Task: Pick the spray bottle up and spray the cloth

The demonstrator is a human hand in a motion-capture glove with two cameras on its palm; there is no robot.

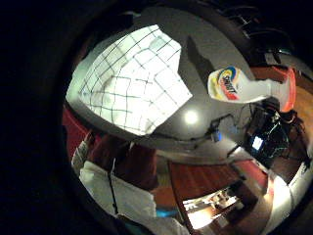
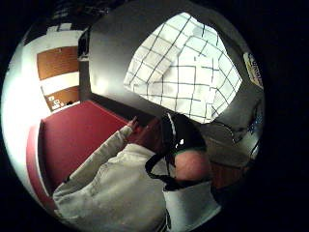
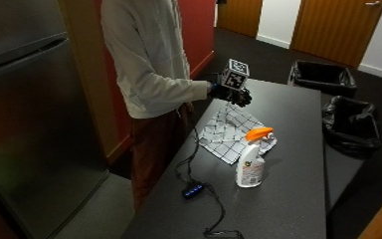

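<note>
A white spray bottle point(image 3: 250, 165) with an orange trigger stands upright on the dark table point(image 3: 290, 204), touching the near corner of a white checked cloth point(image 3: 227, 130). My gloved right hand point(image 3: 233, 95) hovers above the cloth's far end, fingers loosely curled and holding nothing. In the little finger side palm view the cloth point(image 1: 134, 81) lies spread below the palm, with the bottle point(image 1: 239, 88) beside it, well apart from the hand. The thumb side palm view shows the cloth point(image 2: 186, 67) and a sliver of the bottle's label point(image 2: 253, 67).
A black cable with a blue power strip point(image 3: 193, 189) runs along the table's near edge. Two black-lined bins point(image 3: 323, 77) point(image 3: 350, 124) stand past the table's far side. A steel fridge point(image 3: 25, 124) stands behind the person.
</note>
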